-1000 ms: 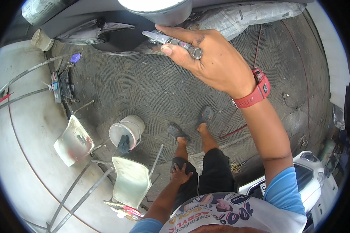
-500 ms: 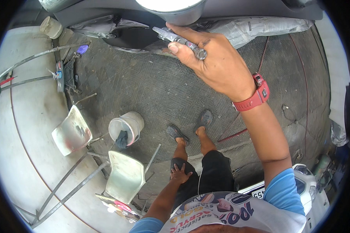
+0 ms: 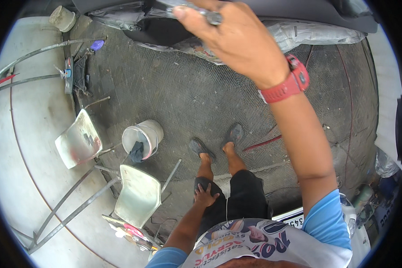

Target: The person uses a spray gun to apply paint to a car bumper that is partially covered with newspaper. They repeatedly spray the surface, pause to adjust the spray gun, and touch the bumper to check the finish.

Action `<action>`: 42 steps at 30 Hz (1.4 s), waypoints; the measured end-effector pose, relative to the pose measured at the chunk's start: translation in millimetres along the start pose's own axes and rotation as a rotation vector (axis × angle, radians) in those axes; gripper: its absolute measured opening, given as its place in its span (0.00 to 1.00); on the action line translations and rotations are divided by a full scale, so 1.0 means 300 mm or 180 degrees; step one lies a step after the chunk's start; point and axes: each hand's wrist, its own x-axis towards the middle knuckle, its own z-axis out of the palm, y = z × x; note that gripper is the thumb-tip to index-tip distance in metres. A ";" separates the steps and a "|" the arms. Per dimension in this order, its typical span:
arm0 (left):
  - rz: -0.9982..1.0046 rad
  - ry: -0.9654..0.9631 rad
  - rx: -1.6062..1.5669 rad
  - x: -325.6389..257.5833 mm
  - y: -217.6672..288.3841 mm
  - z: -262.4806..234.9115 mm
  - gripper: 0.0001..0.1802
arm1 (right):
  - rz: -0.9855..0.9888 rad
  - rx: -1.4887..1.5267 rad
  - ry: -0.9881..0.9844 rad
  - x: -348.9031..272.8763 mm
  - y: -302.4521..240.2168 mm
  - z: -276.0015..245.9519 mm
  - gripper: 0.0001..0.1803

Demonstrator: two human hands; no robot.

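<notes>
At the top edge, my right hand (image 3: 243, 42) is closed around a metal spray gun (image 3: 213, 18). The gun's round rear knob points toward me, and its front end is blurred and partly cut off by the edge. My thumb presses along its near side. A red watch sits on that wrist. The gun is held up in front of a dark grey panel (image 3: 299, 10) with crumpled paper masking (image 3: 308, 35) beneath it. Lower down, my left hand (image 3: 205, 196) lies flat on my left thigh with its fingers spread, holding nothing.
On the textured floor, left of my feet, stands a white bucket (image 3: 154, 134) with a dark cloth at its rim. Further left are two pale chair seats (image 3: 138, 196), bent metal bars (image 3: 71, 214) and a floor jack (image 3: 78, 76). A red hose (image 3: 263, 142) lies to the right.
My right hand and the spray gun have moved up and slightly left. The gun's white-filled cup has left the view. My left hand stays on my thigh.
</notes>
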 end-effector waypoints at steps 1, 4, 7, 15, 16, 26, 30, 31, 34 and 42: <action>-0.0014 -0.0027 -0.0005 0.000 -0.001 0.001 0.58 | 0.0129 -0.0035 -0.0047 -0.034 0.000 -0.017 0.34; -0.0028 -0.0093 -0.0155 -0.009 0.010 -0.015 0.56 | 0.0487 -0.0150 -0.0185 -0.143 0.003 -0.072 0.34; -0.0006 -0.0173 -0.0209 -0.013 0.005 -0.029 0.55 | 0.0588 -0.0060 0.0037 -0.266 0.045 -0.049 0.34; 0.0048 -0.0155 -0.0141 0.036 -0.030 0.003 0.56 | 0.0762 0.0105 -0.0207 -0.449 0.192 0.246 0.31; 0.0065 -0.0125 -0.0095 0.045 -0.035 0.009 0.57 | 0.0783 0.0187 -0.0076 -0.461 0.201 0.286 0.31; 0.0291 0.0019 -0.0162 0.096 -0.143 0.026 0.57 | 0.0390 0.0497 0.0953 -0.292 0.208 0.685 0.33; 0.0305 0.0186 -0.0142 0.110 -0.178 0.028 0.56 | 0.0962 0.0205 0.0280 -0.236 0.204 0.846 0.34; 0.0296 0.0247 -0.0122 0.123 -0.191 0.030 0.56 | 0.1059 0.0197 0.0211 -0.223 0.210 0.876 0.34; 0.0307 0.0367 -0.0118 0.156 -0.233 0.055 0.56 | 0.1437 0.0204 0.0119 -0.242 0.214 0.919 0.35; 0.0391 0.0592 -0.0211 0.148 -0.283 0.040 0.54 | 0.1140 -0.0099 0.1300 -0.531 0.081 0.670 0.32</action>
